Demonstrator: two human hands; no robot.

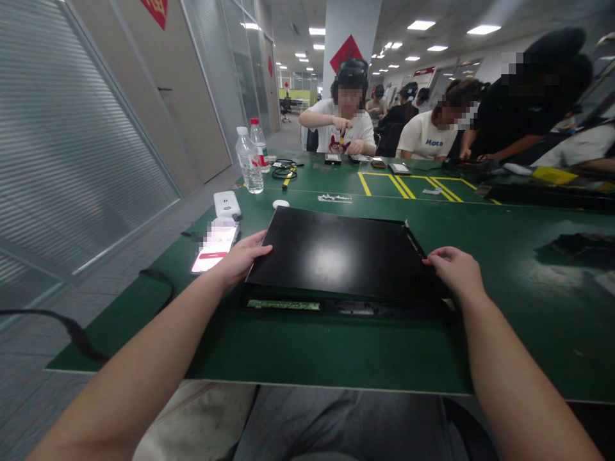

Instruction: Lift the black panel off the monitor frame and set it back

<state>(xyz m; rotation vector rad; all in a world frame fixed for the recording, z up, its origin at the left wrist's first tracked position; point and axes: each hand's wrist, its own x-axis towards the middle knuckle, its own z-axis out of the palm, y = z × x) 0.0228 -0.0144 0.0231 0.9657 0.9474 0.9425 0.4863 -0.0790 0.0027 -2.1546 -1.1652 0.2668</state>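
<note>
A flat black panel (336,253) lies on a black case on the green table (307,346), its near edge raised so a green circuit board (283,305) shows underneath. My left hand (240,256) grips the panel's left edge with fingers curled over it. My right hand (454,269) is closed on the panel's right edge.
A lit phone (214,248) and a white box (227,203) lie left of the panel. Two water bottles (250,160), cables (284,170) and small white parts (334,198) sit farther back. Several people work at the far side. A black cable (77,333) hangs off the left edge.
</note>
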